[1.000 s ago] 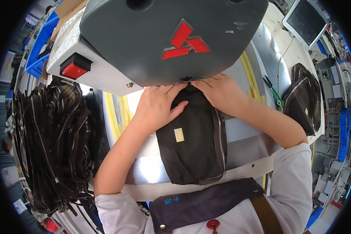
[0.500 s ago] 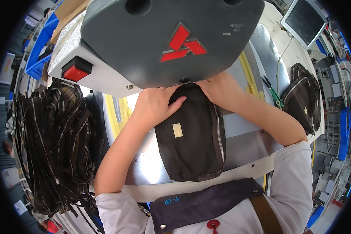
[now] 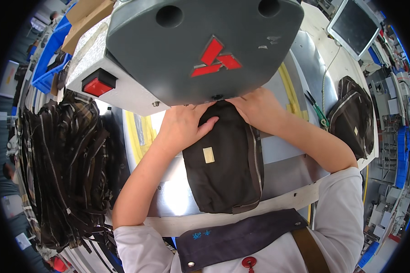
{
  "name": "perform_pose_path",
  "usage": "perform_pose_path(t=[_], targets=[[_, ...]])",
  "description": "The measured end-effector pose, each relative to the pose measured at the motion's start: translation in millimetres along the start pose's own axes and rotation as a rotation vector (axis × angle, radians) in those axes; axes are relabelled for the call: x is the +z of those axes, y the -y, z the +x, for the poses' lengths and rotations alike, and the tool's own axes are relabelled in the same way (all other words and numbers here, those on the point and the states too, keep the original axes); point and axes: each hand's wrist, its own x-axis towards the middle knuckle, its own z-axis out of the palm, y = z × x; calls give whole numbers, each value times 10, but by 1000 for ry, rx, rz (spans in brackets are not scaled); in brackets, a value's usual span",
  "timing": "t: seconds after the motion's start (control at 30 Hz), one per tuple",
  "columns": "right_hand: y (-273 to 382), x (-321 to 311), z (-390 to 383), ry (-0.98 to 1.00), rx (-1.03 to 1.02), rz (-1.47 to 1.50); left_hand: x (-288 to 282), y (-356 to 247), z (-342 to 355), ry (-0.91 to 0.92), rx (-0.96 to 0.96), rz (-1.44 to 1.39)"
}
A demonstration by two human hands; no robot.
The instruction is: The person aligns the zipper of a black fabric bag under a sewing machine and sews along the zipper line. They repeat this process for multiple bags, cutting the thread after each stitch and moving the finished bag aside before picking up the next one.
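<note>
The left hand [image 3: 180, 125] and right hand [image 3: 260, 109] are touching the far end of a dark pouch [image 3: 223, 177], which is lying on the counter [image 3: 284, 198]. Most fingertips are hiding beneath a grey machine [image 3: 168, 59], so I can't tell whether they're gripping.

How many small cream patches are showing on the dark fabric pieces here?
2: one cream patch on the zippered piece the left hand touches, another patch on the dark pouch at right. The left pile may hide more.
</note>
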Motion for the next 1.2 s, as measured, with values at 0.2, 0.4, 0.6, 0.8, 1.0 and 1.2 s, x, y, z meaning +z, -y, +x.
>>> perform_pose_path(t=[0.2,0.4,0.6,0.8,1.0,1.2], targets=[[18,-1,-4,0,15,-18,15,3,29,-99,115,43],[78,17,-161,21,22,-3,44,-115,-63,-38,32,-58],[77,18,-159,20,23,2,47,-127,-65,-30,26,-34],[72,24,-159,33,7,-19,37,-110,-54,-59,43,-61],[31,28,-109,57,32,6,19,-80,-9,-52,46,-51],[74,12,-163,81,24,-42,1,-131,-42,-34,30,-74]])
